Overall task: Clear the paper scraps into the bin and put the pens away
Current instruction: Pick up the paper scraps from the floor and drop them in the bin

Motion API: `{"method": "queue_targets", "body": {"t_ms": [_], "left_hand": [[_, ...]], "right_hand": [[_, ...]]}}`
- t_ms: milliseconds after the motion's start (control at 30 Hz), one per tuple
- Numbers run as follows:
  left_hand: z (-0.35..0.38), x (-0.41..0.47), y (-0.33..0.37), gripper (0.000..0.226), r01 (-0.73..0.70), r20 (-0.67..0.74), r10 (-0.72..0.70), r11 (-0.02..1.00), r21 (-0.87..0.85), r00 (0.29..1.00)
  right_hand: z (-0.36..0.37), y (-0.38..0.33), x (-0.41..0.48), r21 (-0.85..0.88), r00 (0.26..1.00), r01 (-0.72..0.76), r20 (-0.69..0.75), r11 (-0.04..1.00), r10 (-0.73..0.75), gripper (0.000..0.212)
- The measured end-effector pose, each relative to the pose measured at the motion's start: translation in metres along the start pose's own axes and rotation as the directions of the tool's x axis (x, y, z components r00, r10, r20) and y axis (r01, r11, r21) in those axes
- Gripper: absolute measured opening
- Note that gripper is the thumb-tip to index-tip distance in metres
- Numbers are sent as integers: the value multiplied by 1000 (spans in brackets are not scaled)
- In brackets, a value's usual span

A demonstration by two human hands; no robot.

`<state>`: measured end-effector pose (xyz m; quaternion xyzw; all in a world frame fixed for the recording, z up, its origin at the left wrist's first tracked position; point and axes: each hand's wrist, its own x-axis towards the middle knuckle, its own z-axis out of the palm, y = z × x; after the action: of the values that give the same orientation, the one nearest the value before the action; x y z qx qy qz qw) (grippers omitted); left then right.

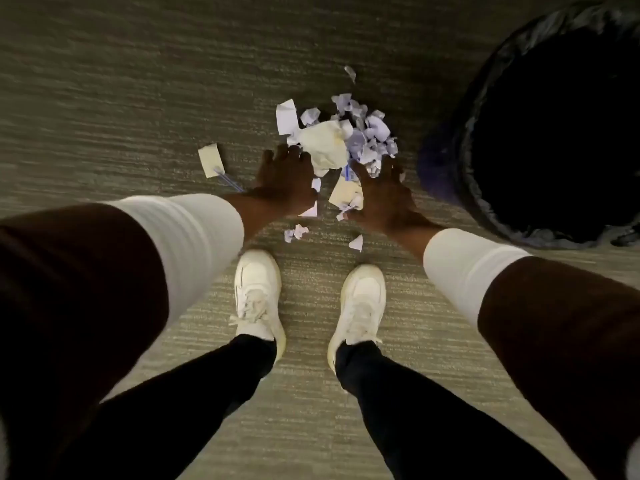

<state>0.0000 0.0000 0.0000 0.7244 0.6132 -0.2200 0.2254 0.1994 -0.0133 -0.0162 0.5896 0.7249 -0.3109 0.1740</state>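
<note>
A grey ribbed carpet floor [138,98] runs across the whole view, with a black-lined bin [540,133] standing at the far right. The paper scraps [360,133] lie heaped on the floor just left of the bin, a crumpled cream sheet [325,147] in their middle and a few loose bits nearer the white shoes [258,296].

The left hand [285,181] is spread flat, fingers open, pressing at the heap's left edge and gripping nothing. The right hand [384,192] is likewise open and splayed, resting on scraps at the heap's near right side; neither has closed on paper yet.

A pen [228,180] with a blue clear barrel lies left of the left hand, partly under a cream note [211,160]. Something blue shows between the hands, possibly a second pen, though I cannot tell.

The step looks like gathering the heap. To do it well, sweep both hands inward so the scraps bunch between the palms, cup underneath, then lift as one load toward the bin. Keep any pen out of the handful, and return for the strays by the shoes.
</note>
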Motion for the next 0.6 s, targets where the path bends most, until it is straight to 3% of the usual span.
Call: {"method": "queue_targets", "body": {"t_ms": [133,233,300,433,600], "left_hand": [[26,47,-6,90,1,3,-1,995,-95,1000],[45,78,-7,118,-60,-7,60,985,-164,998],[60,92,-7,124,-125,-33,121,975,-183,992],[81,106,-7,109,-220,-26,219,966,-134,975],[88,106,-5,57,-286,-120,271,949,-131,955]], "right_hand": [[34,9,37,-32,997,-27,71,999,29,125],[56,17,58,-105,1000,-5,28,994,8,129],[63,21,66,-172,1000,16,16,985,-13,126],[60,28,71,-290,996,82,46,953,-72,95],[56,38,66,-300,979,155,-79,941,-186,37]]}}
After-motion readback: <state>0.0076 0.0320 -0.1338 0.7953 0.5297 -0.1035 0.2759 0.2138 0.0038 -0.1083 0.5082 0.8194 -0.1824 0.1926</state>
